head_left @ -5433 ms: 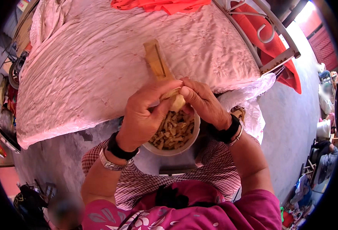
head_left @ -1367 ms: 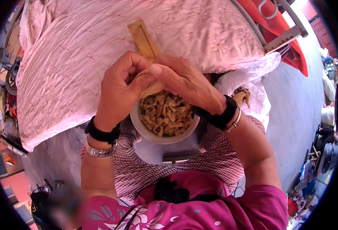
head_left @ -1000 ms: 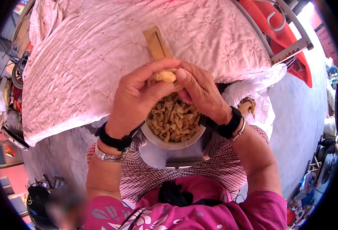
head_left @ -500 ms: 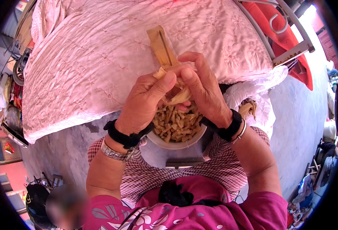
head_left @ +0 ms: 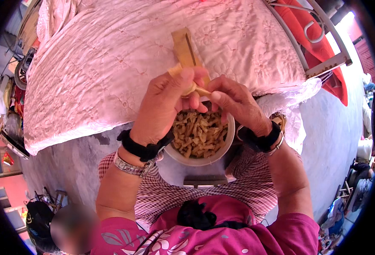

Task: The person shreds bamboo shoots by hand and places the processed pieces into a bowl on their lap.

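Note:
A long, flat tan strip [head_left: 181,46] that looks like a dry leaf, with a dark line along it, juts away from me out of my hands. My left hand [head_left: 165,94] is closed on its lower part, thumb on top, where the strip is folded. My right hand [head_left: 238,102] pinches a narrow twisted end of the strip between thumb and fingers. Just below my hands is a round white bowl [head_left: 196,162], full of small tan folded pieces [head_left: 198,135]. My fingers partly cover the bowl's far rim.
A bed with a pink quilted cover [head_left: 98,80] spreads out ahead. At its right end stands a metal bed frame [head_left: 328,64] with red cloth. A white plastic bag [head_left: 295,127] with dry leaves [head_left: 279,121] lies right of the bowl. A person with a blurred head [head_left: 75,229] is at lower left.
My right hand has moved down and right, drawing a twisted end of the strip away from my left hand. More of the bowl's contents shows.

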### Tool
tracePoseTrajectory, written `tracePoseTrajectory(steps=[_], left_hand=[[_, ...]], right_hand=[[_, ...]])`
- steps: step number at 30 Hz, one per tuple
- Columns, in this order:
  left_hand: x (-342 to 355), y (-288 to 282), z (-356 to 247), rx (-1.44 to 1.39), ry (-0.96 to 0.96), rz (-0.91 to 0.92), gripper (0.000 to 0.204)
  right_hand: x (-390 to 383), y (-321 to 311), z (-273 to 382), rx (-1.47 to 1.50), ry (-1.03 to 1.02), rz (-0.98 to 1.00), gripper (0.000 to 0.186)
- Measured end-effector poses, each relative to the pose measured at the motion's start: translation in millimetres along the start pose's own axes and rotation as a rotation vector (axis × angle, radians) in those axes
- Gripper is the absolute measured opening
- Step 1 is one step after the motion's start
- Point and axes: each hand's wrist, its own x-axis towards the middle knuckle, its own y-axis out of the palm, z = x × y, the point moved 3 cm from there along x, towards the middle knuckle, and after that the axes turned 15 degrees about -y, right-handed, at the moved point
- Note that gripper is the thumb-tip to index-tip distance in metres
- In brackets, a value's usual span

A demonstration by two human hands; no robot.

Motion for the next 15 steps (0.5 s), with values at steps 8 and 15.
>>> tracePoseTrajectory(steps=[8,15], left_hand=[[4.2,-10.0,11.2,0.548,-0.023,-0.278,0.031],[-1.5,-23.1,-4.1,0.256,0.007,-0.264,0.013]], right_hand=[[1.1,6.7,-4.9,-0.088,0.074,0.056,0.031],[1.5,1.0,9.5,-0.226,-0.096,0.103,0.035]])
